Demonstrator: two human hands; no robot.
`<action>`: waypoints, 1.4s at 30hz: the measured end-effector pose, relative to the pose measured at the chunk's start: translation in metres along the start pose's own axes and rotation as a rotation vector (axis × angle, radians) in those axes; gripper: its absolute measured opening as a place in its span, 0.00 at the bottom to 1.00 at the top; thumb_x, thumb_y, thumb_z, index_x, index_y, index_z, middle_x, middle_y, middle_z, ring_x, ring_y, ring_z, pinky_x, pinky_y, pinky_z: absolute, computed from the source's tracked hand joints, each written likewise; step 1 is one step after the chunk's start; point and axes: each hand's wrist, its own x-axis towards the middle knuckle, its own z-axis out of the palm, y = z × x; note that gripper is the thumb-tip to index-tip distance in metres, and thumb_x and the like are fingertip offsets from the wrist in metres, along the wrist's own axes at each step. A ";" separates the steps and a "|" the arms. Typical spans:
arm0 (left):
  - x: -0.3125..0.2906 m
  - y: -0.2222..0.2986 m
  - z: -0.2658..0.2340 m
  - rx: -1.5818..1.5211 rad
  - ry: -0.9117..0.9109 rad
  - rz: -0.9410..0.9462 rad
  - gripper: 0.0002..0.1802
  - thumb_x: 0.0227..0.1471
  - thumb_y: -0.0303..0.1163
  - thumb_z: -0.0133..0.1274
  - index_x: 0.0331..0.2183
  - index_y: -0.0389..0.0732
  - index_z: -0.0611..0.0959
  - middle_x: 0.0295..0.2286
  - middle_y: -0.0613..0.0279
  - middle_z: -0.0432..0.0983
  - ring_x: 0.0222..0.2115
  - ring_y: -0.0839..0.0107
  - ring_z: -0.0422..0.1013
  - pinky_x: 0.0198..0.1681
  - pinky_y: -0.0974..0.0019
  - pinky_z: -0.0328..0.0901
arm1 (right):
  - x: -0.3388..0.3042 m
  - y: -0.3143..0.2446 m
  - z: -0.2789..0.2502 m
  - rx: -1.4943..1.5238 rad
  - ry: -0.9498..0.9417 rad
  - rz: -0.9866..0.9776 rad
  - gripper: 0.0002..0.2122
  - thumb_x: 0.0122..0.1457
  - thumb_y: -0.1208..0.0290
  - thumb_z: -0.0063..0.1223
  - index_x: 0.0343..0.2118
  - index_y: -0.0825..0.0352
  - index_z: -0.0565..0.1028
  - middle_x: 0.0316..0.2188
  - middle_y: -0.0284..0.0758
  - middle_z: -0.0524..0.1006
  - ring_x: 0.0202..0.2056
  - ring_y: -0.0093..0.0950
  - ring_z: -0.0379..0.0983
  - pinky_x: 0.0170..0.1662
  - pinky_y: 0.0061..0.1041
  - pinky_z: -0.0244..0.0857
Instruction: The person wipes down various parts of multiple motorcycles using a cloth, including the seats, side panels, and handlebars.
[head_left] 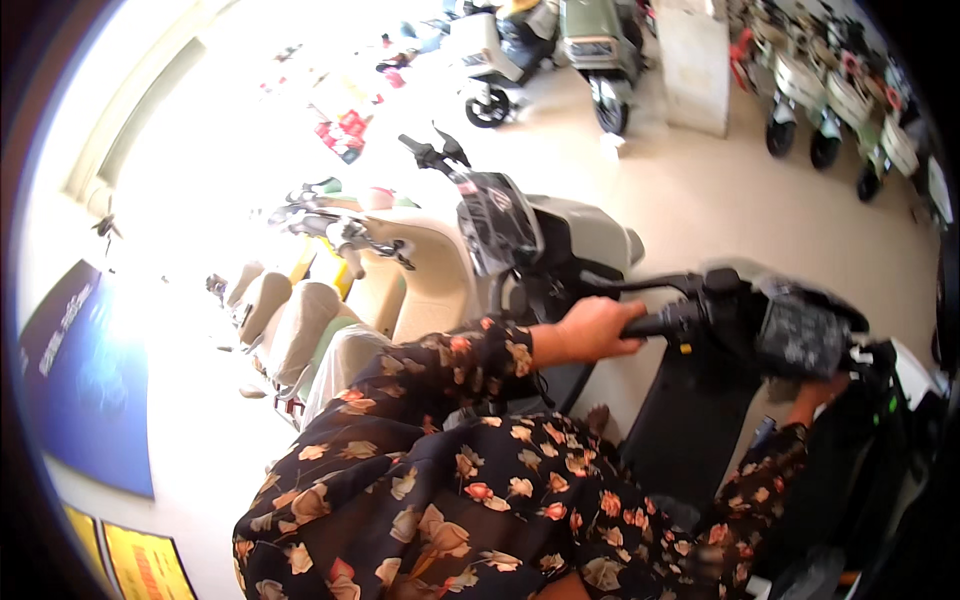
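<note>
Head view: my left hand [592, 330] is clenched around the left handlebar grip [655, 325] of a black scooter [700, 400], frame center toward 3 o'clock. My right hand [822, 392] reaches the right grip at about 4 o'clock, mostly hidden behind the dash panel [805, 335]; cannot tell if those fingers are closed. Floral sleeves [470, 480] fill 6 o'clock. A beige scooter [430, 270] is parked at 10 o'clock, more scooters at 12 and 1. Step looks like steering or walking the scooter by its bars. Next move needs both grips firm and bars steady, clear of the beige one.
</note>
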 end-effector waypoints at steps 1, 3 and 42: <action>-0.005 -0.002 0.003 0.011 -0.018 0.002 0.18 0.48 0.46 0.60 0.35 0.44 0.77 0.21 0.48 0.77 0.25 0.45 0.75 0.30 0.45 0.69 | 0.000 0.001 -0.002 0.030 -0.010 0.013 0.19 0.61 0.71 0.47 0.53 0.74 0.71 0.51 0.49 0.74 0.51 0.50 0.71 0.54 0.46 0.64; -0.015 -0.002 0.000 -0.019 -0.020 -0.025 0.18 0.48 0.45 0.60 0.35 0.44 0.76 0.21 0.49 0.77 0.25 0.45 0.75 0.30 0.45 0.69 | -0.006 -0.013 0.000 0.093 -0.021 0.029 0.18 0.62 0.70 0.47 0.53 0.74 0.71 0.51 0.49 0.74 0.51 0.49 0.71 0.54 0.45 0.65; -0.015 -0.004 -0.002 -0.029 0.006 0.012 0.17 0.48 0.42 0.60 0.34 0.41 0.74 0.21 0.49 0.76 0.27 0.45 0.75 0.31 0.46 0.68 | -0.089 -0.317 -0.117 0.023 -0.473 0.196 0.15 0.65 0.69 0.50 0.50 0.73 0.72 0.51 0.54 0.70 0.52 0.50 0.69 0.56 0.43 0.63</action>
